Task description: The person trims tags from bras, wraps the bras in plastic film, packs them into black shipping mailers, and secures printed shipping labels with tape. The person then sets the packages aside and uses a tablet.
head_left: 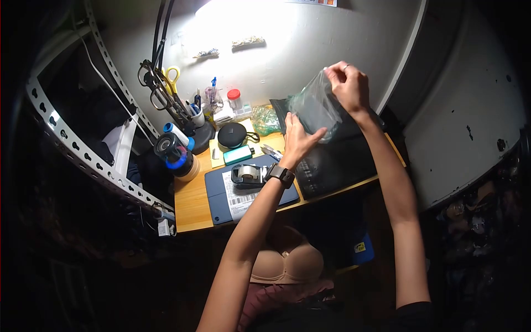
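grip of right hand [350, 91] pinches clear plastic bag [318, 102] at its top, seemingly to hold film taut while left hand [300, 143], fingers spread, steadies it.

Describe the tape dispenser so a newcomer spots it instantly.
On the wooden desk, find the flat blue-grey item at the front edge. The black tape dispenser sits on it, over a white barcode label. Its pale tape roll sets it apart from the round black case behind.
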Demonstrator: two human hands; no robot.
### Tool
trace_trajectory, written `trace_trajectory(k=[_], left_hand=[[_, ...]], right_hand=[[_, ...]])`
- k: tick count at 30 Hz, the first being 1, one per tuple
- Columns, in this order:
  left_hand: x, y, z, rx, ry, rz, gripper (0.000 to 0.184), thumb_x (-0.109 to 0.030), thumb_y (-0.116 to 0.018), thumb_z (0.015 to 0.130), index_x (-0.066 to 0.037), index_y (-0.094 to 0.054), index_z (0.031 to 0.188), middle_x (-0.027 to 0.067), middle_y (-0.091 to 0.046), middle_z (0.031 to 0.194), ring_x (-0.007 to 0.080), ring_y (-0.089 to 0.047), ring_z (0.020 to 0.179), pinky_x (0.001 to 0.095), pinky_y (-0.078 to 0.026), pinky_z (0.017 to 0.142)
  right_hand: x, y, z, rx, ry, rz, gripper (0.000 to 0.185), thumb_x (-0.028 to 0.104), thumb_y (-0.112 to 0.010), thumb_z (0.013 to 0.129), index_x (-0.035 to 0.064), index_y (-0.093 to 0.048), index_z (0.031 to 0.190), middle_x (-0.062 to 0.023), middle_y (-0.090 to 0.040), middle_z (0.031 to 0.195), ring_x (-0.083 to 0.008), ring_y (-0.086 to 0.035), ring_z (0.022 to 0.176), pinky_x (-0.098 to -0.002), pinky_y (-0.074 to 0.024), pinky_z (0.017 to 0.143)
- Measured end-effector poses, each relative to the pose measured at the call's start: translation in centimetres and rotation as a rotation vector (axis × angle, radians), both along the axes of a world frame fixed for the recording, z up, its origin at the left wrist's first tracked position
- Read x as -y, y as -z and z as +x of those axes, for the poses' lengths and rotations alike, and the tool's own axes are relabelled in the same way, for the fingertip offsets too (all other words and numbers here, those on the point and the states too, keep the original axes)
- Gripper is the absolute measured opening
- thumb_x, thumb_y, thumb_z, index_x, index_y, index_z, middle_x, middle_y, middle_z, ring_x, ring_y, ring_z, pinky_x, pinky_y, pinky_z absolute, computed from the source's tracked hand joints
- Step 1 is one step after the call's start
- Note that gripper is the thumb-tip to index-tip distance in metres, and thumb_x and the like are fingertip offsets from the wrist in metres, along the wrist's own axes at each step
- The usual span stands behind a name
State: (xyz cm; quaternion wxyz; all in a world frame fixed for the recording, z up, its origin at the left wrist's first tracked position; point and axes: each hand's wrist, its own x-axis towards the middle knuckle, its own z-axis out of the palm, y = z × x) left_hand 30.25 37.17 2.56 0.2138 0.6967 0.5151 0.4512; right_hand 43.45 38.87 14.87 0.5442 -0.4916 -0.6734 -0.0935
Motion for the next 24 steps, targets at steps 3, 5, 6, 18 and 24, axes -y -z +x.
trace_trajectory(k=[3, 5, 6, 18, 24], left_hand=[[0.6, 0.0, 0.9, -0.065, -0.034, -0.004, 0.096, -0.042, -0.075, 0.065, 0.021, -0.031, 0.123, 0.0385, -0.026, 0.134, 0.0457, -0.039, 0.121, 0.0415, -0.037, 0.100], [0.7, 0.6, 1.2, -0.002, -0.055, -0.036, 0.092, -0.038, -0.076, 0.065, 0.018, -0.030, 0.123, 0.0378, -0.025, 0.135, 0.0475, -0.050, 0.106, 0.0442, -0.046, 0.089], [0.3, 1.6, 1.3, -0.023, -0.104, 0.067, 0.081, -0.031, -0.076, 0.065, 0.014, -0.034, 0.117, 0.0348, -0.033, 0.127, 0.0463, -0.057, 0.091, 0.0457, -0.050, 0.077], [-9.0, 4.7, -3.2, 0.383, 0.375, -0.214, 0.056, -0.017, -0.066, 0.076, 0.007, -0.047, 0.123, 0.0242, -0.052, 0.118, 0.0298, -0.053, 0.107, 0.0369, -0.044, 0.089], [-3.3, -4.1, -13.7, 0.288, 0.565, -0.703, 0.032, -0.008, -0.058, 0.081, 0.001, -0.061, 0.112, 0.0030, -0.063, 0.087, 0.0090, -0.059, 0.071, 0.0216, -0.050, 0.062]], right_hand=[[0.5, -1.8, 0.2, -0.086, 0.032, 0.015, 0.019, 0.020, -0.061, 0.086, 0.0024, -0.061, 0.080, -0.0116, -0.063, 0.069, -0.0228, -0.062, 0.060, -0.0302, -0.0469, 0.056], [0.7, -2.4, 0.4, -0.053, 0.035, 0.279, 0.019, 0.021, -0.060, 0.087, 0.0026, -0.060, 0.082, -0.0085, -0.060, 0.064, -0.0185, -0.057, 0.054, -0.0291, -0.0454, 0.054], [1.9, -4.0, 0.4, -0.181, 0.085, 0.248, 0.018, 0.020, -0.058, 0.089, 0.0026, -0.060, 0.084, -0.0062, -0.058, 0.063, -0.0147, -0.054, 0.055, -0.0299, -0.0445, 0.054], [10.4, -2.4, 3.1, -0.528, -0.264, -0.387, 0.026, 0.024, -0.054, 0.092, 0.0062, -0.054, 0.072, 0.0044, -0.041, 0.043, -0.0015, -0.032, 0.033, -0.0198, -0.0219, 0.032], [12.7, -0.8, 2.0, -0.481, -0.386, -0.620, 0.035, 0.027, -0.057, 0.089, 0.0034, -0.059, 0.064, 0.0076, -0.036, 0.044, -0.0003, -0.029, 0.039, -0.0206, -0.0206, 0.039]])
